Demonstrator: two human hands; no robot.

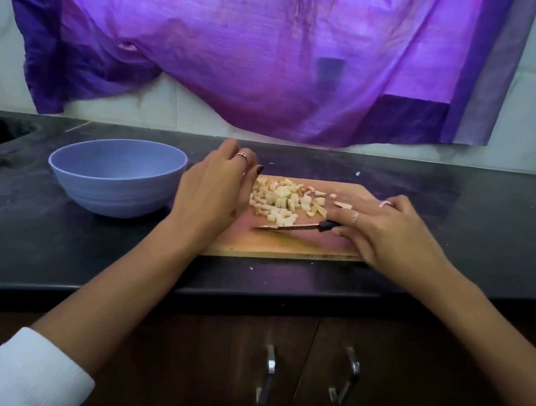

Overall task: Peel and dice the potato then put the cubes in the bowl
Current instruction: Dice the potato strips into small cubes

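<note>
One wooden cutting board (288, 247) on the black counter (48, 234), one blue bowl (115, 174) just left of it, nothing visible inside from this angle. Potato cubes (285, 202) in one loose pile on the board's far-middle part, several dozen, too many and too small to count exactly; a few strays toward the right, one of them (342, 205) close to the right hand. One knife (297, 226) lies flat on the board just in front of the pile, blade pointing left, black handle under the right hand (389, 233). That hand's fingers are laid over the handle end, fairly straight and spread, not a clear clamp; whether the thumb grips it, cannot tell. Left hand (217, 185) stands on edge at the pile's left side, fingers together and bent inward, holding nothing visible. Two cabinet handles (267, 376) below the counter. One purple cloth (247, 45) hangs on the wall behind.
</note>
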